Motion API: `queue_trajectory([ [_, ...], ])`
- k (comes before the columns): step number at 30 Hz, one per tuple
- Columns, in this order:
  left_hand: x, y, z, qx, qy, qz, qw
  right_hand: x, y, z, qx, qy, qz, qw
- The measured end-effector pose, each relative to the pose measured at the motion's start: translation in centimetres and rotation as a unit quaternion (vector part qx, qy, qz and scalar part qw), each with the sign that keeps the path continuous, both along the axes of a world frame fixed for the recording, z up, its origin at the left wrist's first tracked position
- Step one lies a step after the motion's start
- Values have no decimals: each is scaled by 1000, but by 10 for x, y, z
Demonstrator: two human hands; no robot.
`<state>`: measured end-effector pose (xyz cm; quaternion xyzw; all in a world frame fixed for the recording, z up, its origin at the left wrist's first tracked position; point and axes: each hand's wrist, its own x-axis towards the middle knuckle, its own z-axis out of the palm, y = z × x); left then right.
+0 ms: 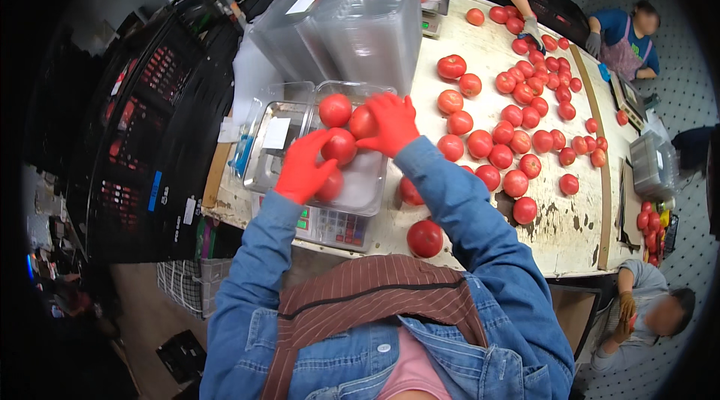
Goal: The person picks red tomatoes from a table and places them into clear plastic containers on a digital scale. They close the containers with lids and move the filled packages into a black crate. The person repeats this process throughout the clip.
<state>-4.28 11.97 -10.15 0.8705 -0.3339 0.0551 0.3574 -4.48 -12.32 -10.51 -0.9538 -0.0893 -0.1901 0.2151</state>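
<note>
My left hand (304, 168), in a red glove, curls its fingers and thumb around the left side of a red tomato (341, 148) in a clear plastic clamshell container (360, 197). My right hand (392, 125), gloved alike, grips another tomato (361, 122) in the same container. One more tomato (335, 110) lies at the far end, and another (329, 186) is partly hidden by my left hand. The clamshell rests on a digital scale (337, 229) with a lit display and keypad. Its open lid (277, 132), bearing a white label, lies to the left.
Tall nested stacks of clear clamshells (365, 23) stand beyond the scale. Loose tomatoes (480, 144) spread over the worn white table (551, 248). Black crates (152, 135) are stacked at left. A co-worker's gloved hand (531, 34) reaches among the far tomatoes; other people stand at right.
</note>
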Motion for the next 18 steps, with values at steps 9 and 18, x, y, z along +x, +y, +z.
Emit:
queue_trajectory([
  [9,20,206,-31,-22,-5,312,950,-50,-67,34,328,1,-100,939],
  [18,127,206,-3,-3,111,245,963,38,-39,-57,606,165,-92,773],
])
